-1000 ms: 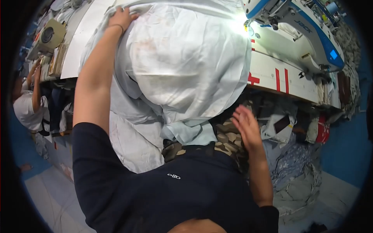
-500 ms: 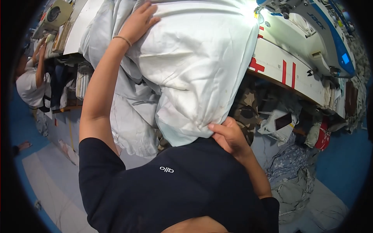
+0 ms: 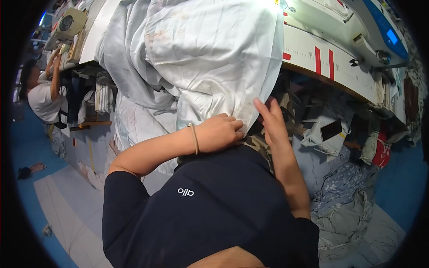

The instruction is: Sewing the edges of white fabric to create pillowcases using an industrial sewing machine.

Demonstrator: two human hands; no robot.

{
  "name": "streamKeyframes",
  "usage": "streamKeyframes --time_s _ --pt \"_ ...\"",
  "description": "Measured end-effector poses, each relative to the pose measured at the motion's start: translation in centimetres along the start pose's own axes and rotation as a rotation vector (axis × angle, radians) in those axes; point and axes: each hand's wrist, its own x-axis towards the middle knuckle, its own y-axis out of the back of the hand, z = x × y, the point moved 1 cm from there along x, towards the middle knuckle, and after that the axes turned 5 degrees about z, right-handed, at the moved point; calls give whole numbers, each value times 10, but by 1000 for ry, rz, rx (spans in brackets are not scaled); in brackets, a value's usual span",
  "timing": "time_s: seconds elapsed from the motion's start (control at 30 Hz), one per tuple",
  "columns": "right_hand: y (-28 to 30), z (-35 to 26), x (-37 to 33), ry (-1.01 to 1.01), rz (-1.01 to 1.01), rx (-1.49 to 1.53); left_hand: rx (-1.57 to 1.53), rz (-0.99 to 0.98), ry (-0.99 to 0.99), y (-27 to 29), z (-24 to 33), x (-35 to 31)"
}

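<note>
White clothing is covering a co-worker (image 3: pixel 44 102) at the far left, whose hands are reaching toward a beige device (image 3: pixel 71 22) with a round dark face. To the right of the co-worker, a striped cloth stack (image 3: pixel 105 96) is resting below worktop level.

White fabric (image 3: pixel 201 53) is occupying the centre, extending from the top of the view down to the person's waist. Its left portion is hanging in loose folds; faint brownish stains are showing on its upper surface. Creases are converging at its lower end, where the left hand (image 3: pixel 220 134) is clamping the gathered material with curled fingers. A pale band (image 3: pixel 193 139) is encircling the left wrist. The person is wearing a dark shirt (image 3: pixel 210 196).

The right hand (image 3: pixel 272 119) is standing apart, with thumb and fingers separated, beside the lower right edge of the white fabric; whether it is touching that edge cannot be told.

Further right, the white worktop (image 3: pixel 301 42) is displaying 2 long red stripes and a printed scale. Below it, a dark phone (image 3: pixel 331 130) is lying on a white bag (image 3: pixel 315 131), and crumpled cloth (image 3: pixel 344 212) is piling lower down. A red bundle (image 3: pixel 382 149) is sitting beyond the phone. At the upper right, a white-and-blue sewing machine (image 3: pixel 380 27) is standing on the worktop, its small blue screen glowing.
</note>
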Motion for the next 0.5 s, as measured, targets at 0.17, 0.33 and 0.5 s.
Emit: streamKeyframes --time_s 0.17,0.33,0.5 --pt "8 25 -19 2 -112 73 -243 386 217 6 17 4" --pt "33 37 -40 -70 -263 35 -20 198 466 3 27 16" --pt "40 29 -47 -24 -324 -2 173 92 319 7 20 22"
